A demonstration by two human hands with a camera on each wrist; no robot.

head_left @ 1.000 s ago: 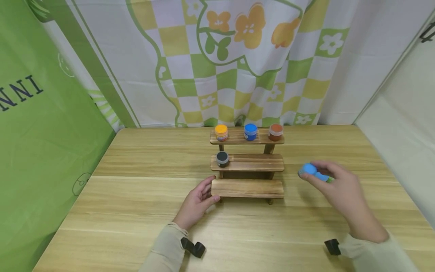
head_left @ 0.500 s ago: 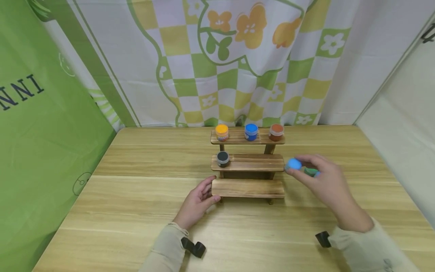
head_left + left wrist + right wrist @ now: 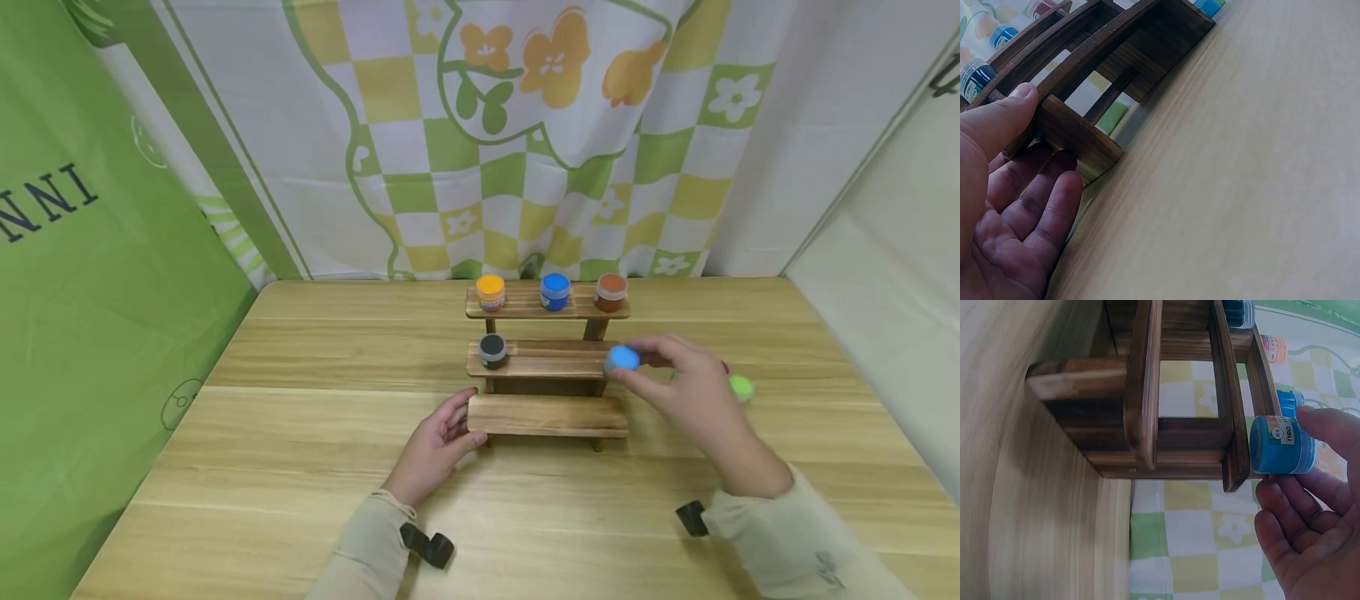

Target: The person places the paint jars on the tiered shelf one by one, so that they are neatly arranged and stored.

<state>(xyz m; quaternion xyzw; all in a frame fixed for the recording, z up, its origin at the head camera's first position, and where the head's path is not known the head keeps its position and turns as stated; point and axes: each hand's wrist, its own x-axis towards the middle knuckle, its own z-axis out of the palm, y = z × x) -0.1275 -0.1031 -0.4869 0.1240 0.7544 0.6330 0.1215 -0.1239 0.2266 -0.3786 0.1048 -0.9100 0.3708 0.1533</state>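
My right hand (image 3: 693, 404) pinches a light-blue paint jar (image 3: 622, 360) between thumb and fingers. In the head view the jar overlaps the right end of the middle step; in the right wrist view the jar (image 3: 1282, 445) is upright relative to the step and right at its edge. A three-step wooden stand (image 3: 547, 414) rests on the table. My left hand (image 3: 431, 454) grips the left end of its bottom step, thumb at the front edge, fingers around the end. A black paint jar (image 3: 492, 351) sits at the left of the middle step.
On the top step stand an orange jar (image 3: 491, 292), a blue jar (image 3: 555, 292) and a reddish-brown jar (image 3: 611, 292). More jars, one with a bright green lid (image 3: 742, 387), are partly hidden behind my right hand. A patterned curtain (image 3: 540, 183) hangs behind the table.
My right hand has carried the light-blue jar leftward to the middle step's right end, uncovering a green-lidded jar behind it. My left hand has stayed at the stand.
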